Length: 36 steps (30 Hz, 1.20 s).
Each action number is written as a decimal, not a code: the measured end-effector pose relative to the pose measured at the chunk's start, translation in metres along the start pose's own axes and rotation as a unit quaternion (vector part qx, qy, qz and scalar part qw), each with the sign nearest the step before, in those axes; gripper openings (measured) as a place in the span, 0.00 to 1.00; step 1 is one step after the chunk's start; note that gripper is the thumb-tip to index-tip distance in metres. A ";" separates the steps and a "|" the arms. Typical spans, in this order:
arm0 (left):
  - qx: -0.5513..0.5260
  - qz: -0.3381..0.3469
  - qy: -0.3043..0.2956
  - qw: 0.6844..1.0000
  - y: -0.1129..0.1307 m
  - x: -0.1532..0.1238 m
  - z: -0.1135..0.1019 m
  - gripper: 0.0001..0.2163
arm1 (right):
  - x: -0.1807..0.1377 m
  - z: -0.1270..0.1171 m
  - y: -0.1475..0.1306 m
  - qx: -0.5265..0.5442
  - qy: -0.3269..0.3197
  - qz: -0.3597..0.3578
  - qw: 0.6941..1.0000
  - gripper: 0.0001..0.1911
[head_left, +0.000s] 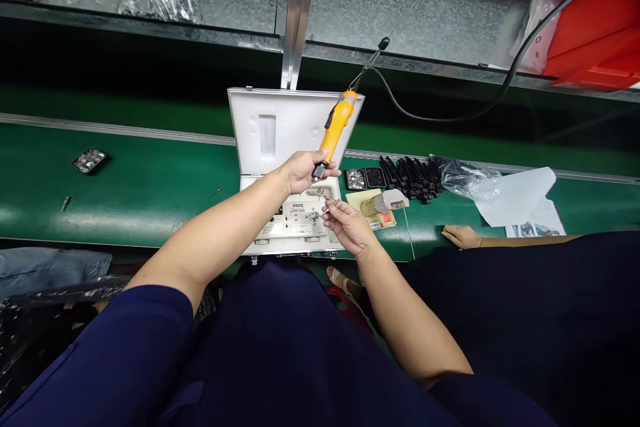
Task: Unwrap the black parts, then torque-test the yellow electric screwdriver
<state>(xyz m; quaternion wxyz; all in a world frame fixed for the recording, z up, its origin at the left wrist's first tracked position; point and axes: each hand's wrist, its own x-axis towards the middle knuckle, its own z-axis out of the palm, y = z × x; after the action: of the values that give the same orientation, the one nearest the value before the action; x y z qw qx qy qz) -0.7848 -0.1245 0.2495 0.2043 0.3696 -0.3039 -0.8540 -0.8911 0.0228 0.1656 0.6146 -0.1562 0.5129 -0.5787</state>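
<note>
A yellow electric screwdriver [340, 121] hangs tilted from a wire, its black tip end pointing down. My left hand [299, 173] is closed around its lower part, just above the silver-and-black nose. Below it, my right hand [352, 225] is closed in a pinch, with a small thin metal piece between thumb and finger; its exact kind is too small to tell. Under both hands sits a white HIOS torque meter [290, 223] in an open silver case [245, 123] with its lid up. Small metal parts [316, 193] lie in the case beside the meter, partly covered by my hands.
Right of the case are small trays of parts [356, 179], black cable-like strips [415, 177], a tape dispenser [383, 203] and papers [520, 197]. Another person's hand [461, 237] rests on the green bench edge. A parts tray [90, 161] stands left.
</note>
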 end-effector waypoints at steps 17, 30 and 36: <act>0.038 0.019 0.037 0.998 0.022 -0.002 -0.041 0.07 | 0.070 -0.047 0.016 -0.106 0.166 0.043 0.980 0.04; 0.071 -0.016 0.012 0.997 0.035 -0.008 -0.041 0.10 | 0.072 -0.059 0.029 -0.177 0.129 -0.011 0.976 0.20; 0.047 -0.010 0.016 0.999 0.030 -0.004 -0.044 0.10 | 0.052 -0.053 0.040 -0.230 0.023 -0.002 0.973 0.23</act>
<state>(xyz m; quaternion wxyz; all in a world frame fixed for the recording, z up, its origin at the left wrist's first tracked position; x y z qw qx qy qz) -0.7458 -0.1606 0.2481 0.1830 0.3953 -0.3367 -0.8348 -0.9222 0.0100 0.0883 0.5490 -0.2812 0.6461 -0.4495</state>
